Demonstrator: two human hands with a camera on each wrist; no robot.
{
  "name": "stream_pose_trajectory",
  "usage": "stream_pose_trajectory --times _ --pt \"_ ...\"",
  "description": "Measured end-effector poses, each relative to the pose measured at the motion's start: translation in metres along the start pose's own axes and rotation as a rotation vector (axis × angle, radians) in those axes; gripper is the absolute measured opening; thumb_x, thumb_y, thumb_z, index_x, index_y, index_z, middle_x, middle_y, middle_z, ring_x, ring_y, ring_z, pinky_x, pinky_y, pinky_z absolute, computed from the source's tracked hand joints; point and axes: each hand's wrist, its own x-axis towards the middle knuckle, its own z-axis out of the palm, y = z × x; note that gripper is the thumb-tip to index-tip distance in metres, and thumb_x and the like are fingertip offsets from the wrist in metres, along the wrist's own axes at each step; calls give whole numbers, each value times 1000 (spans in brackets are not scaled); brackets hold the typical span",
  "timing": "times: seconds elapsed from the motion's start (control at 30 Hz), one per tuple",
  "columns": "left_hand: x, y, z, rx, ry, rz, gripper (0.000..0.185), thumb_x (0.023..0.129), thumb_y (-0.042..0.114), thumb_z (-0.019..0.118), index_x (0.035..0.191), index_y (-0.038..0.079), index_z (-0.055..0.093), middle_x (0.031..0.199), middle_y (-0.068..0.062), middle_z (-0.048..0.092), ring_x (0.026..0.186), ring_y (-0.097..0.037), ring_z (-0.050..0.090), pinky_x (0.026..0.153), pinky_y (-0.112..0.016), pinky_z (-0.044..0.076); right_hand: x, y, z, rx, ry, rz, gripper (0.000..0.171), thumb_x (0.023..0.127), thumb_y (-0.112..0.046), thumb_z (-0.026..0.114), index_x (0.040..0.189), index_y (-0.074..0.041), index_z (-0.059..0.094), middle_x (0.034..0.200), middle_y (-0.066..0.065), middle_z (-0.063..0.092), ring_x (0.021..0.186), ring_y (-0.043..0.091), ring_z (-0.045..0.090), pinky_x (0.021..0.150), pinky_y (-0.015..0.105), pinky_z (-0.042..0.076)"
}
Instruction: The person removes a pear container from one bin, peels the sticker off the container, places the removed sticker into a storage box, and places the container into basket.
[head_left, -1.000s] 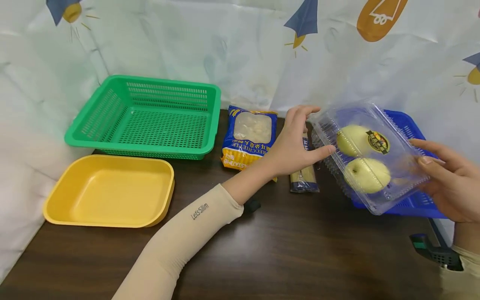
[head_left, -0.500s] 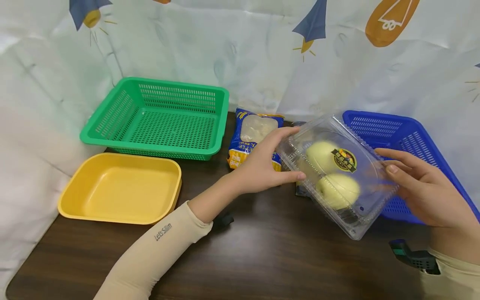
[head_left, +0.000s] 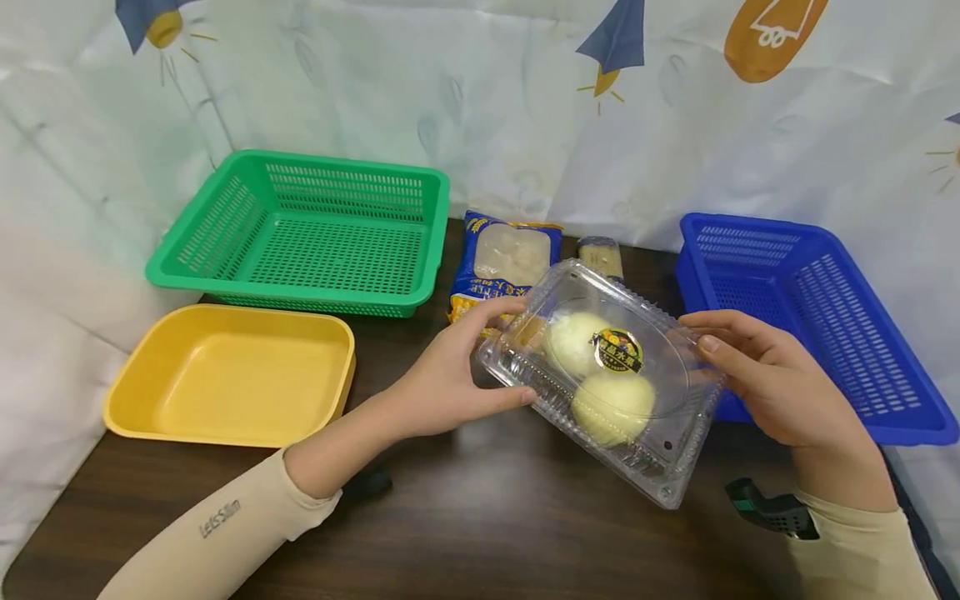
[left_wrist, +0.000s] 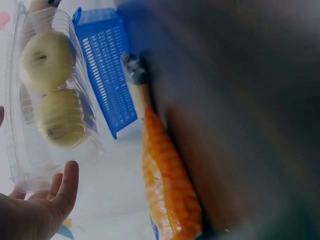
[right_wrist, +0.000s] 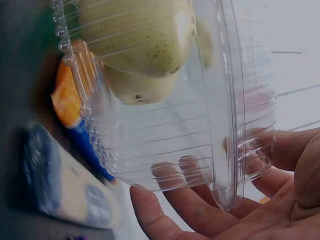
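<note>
Clear ribbed plastic box with two round pale-yellow fruits is gripped at opposite ends by the left hand and right hand, above the dark wood-grain table.

Beige sleeve on the left forearm: grey print reads "Let's Slim", running along the arm.

Clear clamshell box: round dark sticker on the lid with a fruit picture and small characters; too small to read.

Blue and yellow pasta bag behind the box: light lettering on a blue band under its window, partly covered by the left hand; not legible.

Narrow packet beside the bag: no print can be made out.

Wrist views: nothing readable.
</note>
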Motion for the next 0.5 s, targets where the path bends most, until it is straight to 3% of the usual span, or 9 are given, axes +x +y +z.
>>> stream_pose_trajectory --times 0.2,0.3,0.5 --pt "-26 -2 -3 -33 10 -51 83 85 23 96 154 21 49 163 13 48 137 -12 53 112 -41 51 10 13 18 -38 -5 47 35 116 -2 47 148 4 60 143 3 66 125 14 66 93 28 60" --pt "-40 -4 -3 -4 15 -98 87 83 24 97 154 23 47 160 14 49 130 -14 54 106 -42 52 18 20 30 -99 9 84 32 116 -8 52 145 -1 65 142 2 66 122 14 65 90 26 59" --pt "-61 -12 -3 22 27 -177 93 78 22 101 153 25 46 154 11 49 124 -17 55 98 -40 55 32 38 50 -136 31 101 29 114 -10 58 138 4 68 133 6 71 110 18 69 85 30 62"
